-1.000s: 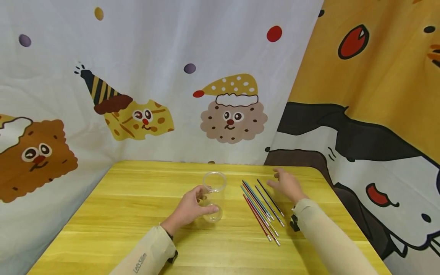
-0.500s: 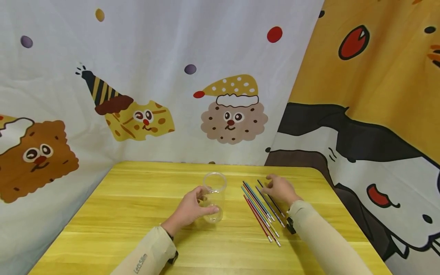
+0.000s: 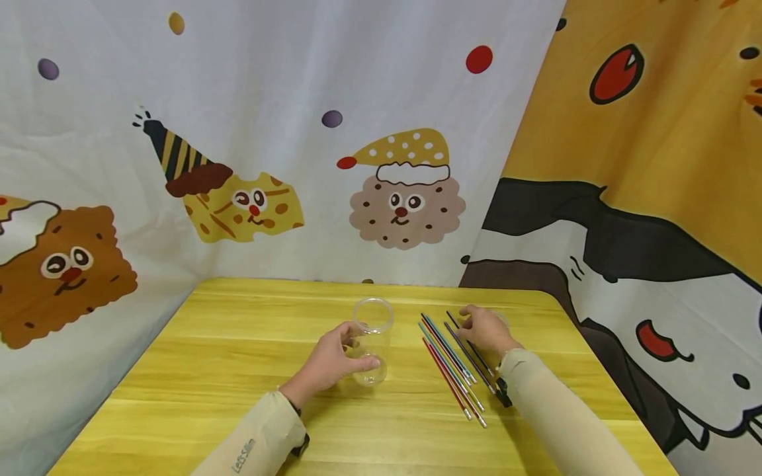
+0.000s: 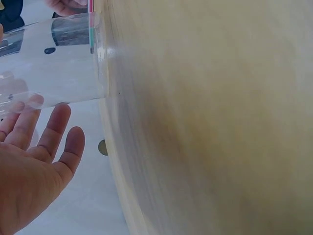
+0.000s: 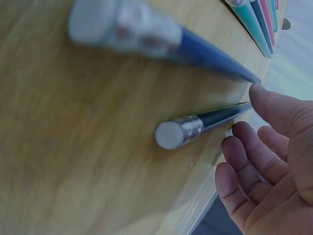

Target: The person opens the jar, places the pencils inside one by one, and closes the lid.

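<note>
A clear cup (image 3: pixel 374 340) stands upright on the wooden table. My left hand (image 3: pixel 330 357) holds its side, thumb at the front and fingers behind. In the left wrist view, those fingertips (image 4: pixel 61 111) lie along the see-through wall. My right hand (image 3: pixel 485 330) is low over the two rightmost pencils, a blue one (image 3: pixel 467 354) and a dark one (image 5: pixel 215 117). In the right wrist view my thumb tip meets the blue pencil's far part, while the other fingers are loosely bent on the dark pencil's far side. Whether either pencil is gripped is not visible.
Several more pencils (image 3: pixel 446 357), red, teal and dark, lie in a slanted bunch between the cup and my right hand. Their silver ends point toward me. A cartoon-printed cloth (image 3: pixel 268 258) hangs behind the table (image 3: pixel 238 317) and along its right side.
My right hand has come left and down from beside the pencils to over the rightmost two, its fingers drawing in. The left hand and the cup have stayed in place.
</note>
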{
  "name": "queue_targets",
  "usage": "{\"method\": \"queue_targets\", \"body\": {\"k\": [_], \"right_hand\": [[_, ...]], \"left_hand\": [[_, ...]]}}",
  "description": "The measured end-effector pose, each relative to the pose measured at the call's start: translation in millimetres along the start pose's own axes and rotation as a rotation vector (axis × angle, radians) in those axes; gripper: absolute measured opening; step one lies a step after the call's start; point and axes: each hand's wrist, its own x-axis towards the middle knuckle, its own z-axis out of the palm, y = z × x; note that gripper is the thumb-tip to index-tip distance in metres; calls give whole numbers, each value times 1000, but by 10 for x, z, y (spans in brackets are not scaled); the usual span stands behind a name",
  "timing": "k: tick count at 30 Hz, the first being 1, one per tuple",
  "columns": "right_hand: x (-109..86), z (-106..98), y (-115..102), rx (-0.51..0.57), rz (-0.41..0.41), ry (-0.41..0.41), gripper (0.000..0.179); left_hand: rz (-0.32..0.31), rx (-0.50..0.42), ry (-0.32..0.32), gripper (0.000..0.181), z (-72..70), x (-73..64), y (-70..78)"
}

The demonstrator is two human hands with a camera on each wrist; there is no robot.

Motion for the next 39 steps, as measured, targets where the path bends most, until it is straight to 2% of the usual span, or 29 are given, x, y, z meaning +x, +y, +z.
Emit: {"method": "queue_targets", "body": {"k": [15,22,31,39], "right_hand": [[51,51,54,-39,-16,0,48],[48,59,30,-45,4,13,53],[39,94,36,150,83,29,63],[56,110,69,137,67,47,62]], "left_hand": [[-2,6,-7,64,3,-3,-2],[-8,1,-5,65,6,1,-14],[4,10,-5,68,0,5,-14],[-5,18,-4,58,-6,-7,-3]]}}
